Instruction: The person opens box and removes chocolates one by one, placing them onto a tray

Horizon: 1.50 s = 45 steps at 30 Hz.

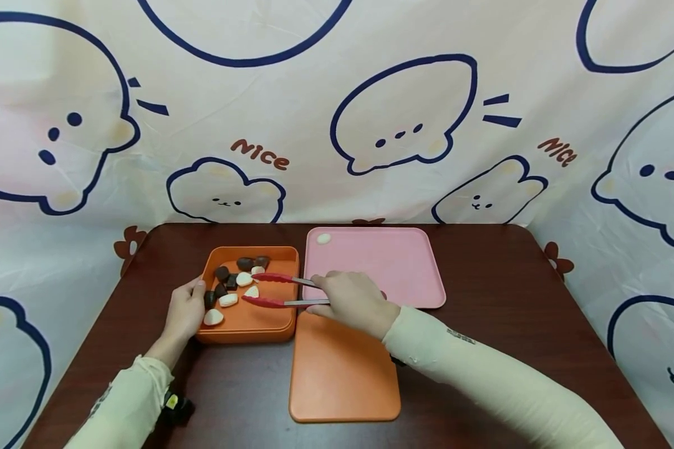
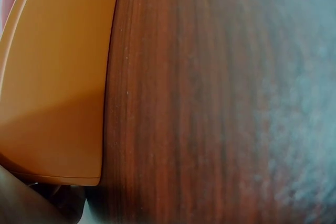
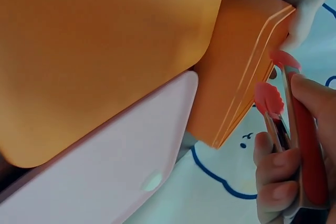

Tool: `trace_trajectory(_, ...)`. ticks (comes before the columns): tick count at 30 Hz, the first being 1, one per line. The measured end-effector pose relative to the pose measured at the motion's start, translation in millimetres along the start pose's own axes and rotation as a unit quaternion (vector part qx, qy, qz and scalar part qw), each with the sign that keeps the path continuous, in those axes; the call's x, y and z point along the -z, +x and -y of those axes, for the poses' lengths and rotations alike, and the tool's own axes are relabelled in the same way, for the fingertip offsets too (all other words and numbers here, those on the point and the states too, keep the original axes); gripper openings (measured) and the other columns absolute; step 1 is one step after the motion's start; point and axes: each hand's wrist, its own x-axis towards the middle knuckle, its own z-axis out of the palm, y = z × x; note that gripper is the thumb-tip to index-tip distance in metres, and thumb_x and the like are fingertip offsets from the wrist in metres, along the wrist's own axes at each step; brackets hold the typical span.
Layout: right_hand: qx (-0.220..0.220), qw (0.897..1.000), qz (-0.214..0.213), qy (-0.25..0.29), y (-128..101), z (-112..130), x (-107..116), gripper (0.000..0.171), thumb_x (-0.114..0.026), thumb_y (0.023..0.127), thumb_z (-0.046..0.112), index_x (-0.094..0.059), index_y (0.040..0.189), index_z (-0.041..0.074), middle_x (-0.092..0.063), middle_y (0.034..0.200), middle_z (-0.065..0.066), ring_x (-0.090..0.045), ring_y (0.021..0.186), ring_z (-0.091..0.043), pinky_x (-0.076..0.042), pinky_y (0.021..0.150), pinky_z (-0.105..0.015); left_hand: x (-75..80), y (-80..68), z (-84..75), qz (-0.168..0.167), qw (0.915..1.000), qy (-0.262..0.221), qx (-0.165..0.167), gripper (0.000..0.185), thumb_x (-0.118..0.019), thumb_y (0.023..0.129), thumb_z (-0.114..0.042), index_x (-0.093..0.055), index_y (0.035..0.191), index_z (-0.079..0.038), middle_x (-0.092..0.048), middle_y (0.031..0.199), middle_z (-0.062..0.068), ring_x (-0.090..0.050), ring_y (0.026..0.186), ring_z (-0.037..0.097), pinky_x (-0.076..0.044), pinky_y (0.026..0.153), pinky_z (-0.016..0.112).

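Note:
In my right hand I grip a pair of tongs with red tips, seen close in the right wrist view. The tips stand apart over the orange box, near a white piece; nothing shows clearly pinched between them. Dark stone-like pieces and several white ones lie in the box's left half. My left hand holds the box by its left wall, thumb at the rim. On the pink tray, at its far left corner, sits one white piece.
An orange flat lid-like panel lies in front of the pink tray, right of the box. Everything stands on a dark wooden table. A printed cloth hangs behind the table and along its sides.

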Motion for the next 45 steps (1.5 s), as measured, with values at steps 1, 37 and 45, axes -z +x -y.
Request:
trace_trajectory(1,0.002,1.0,0.003,-0.007,1,3,0,0.049,-0.072,0.087,0.057,-0.07,0.118,0.019,-0.067,0.081,0.001,-0.062,0.065,-0.014,-0.057,0.057,-0.035,0.4,0.2,-0.3,0.0,1.0,0.0,0.001,0.058,-0.019,0.112,-0.033,-0.022,0.159,0.0,-0.023,0.165,0.023,-0.018,0.155,0.041,-0.02,0.125,0.059)
trace_trajectory(37,0.066,0.974,-0.036,-0.215,26,33,-13,0.034,-0.069,0.092,0.054,-0.072,0.091,0.02,-0.068,0.076,0.008,-0.064,0.064,-0.008,-0.056,0.053,-0.026,1.5,-1.8,-2.9,0.007,0.9998,-0.005,0.015,0.058,-0.017,0.112,-0.032,-0.021,0.159,0.001,-0.021,0.166,0.023,-0.016,0.156,0.04,-0.019,0.125,0.059)
trace_trajectory(45,0.074,0.977,-0.018,-0.199,24,28,-13,0.032,-0.067,0.095,0.05,-0.073,0.091,0.019,-0.068,0.074,0.008,-0.06,0.057,-0.01,-0.057,0.054,-0.026,1.0,-2.7,-4.0,0.004,0.9999,-0.001,0.011,0.057,-0.018,0.112,-0.029,-0.022,0.159,0.002,-0.022,0.165,0.024,-0.017,0.155,0.041,-0.019,0.125,0.059)
